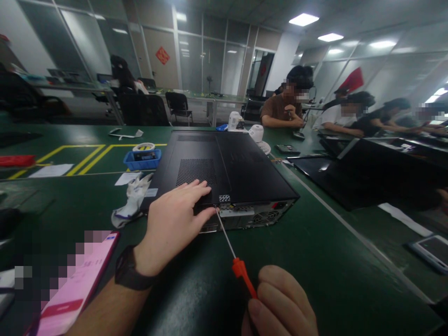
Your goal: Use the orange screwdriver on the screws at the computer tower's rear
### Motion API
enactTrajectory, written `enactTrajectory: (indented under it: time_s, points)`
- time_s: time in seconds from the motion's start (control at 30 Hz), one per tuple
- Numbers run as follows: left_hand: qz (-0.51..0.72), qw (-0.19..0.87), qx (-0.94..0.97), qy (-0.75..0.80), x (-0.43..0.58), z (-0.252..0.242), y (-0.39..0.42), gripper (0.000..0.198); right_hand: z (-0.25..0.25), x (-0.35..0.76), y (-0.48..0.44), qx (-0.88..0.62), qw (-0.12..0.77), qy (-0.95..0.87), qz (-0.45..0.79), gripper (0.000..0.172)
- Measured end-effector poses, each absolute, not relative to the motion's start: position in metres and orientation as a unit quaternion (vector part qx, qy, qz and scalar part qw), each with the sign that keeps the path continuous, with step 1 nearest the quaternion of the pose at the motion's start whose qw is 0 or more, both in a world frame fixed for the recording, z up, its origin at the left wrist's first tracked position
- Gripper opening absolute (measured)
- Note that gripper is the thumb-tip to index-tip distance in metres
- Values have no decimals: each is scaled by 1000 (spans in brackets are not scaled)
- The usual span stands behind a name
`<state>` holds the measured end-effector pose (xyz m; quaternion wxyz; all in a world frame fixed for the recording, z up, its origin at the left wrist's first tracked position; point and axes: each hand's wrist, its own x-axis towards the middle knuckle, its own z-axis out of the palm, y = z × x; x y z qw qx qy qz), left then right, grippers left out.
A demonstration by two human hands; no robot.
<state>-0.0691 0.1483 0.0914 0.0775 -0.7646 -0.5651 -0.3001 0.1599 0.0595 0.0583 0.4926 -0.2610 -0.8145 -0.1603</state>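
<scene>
A black desktop computer case (241,168) lies flat on the green table (315,261), its rear panel facing me. My left hand (175,219) rests flat on the case's near edge, fingers stretched out, with a dark watch on the wrist. My right hand (280,303) is closed round the orange handle of a screwdriver (234,254). The thin metal shaft runs up to the rear panel, and its tip touches the panel just under the lid beside my left fingertips.
A phone with a pink screen (70,289) lies at my left. White gloves (133,200) and a blue tray (142,158) sit left of the case. Another black case (367,172) lies at right. Several people sit at the far right.
</scene>
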Motion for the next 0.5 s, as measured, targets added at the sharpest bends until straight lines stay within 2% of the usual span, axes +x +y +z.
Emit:
enactTrajectory:
  time_s: [0.3,0.5]
  points:
    - [-301,85,-768,-559,-70,89,150,38,58,160,64,-251,472,-834,-136,11]
    - [-306,93,-766,-557,-70,88,150,38,46,151,62,-253,518,-800,-166,14]
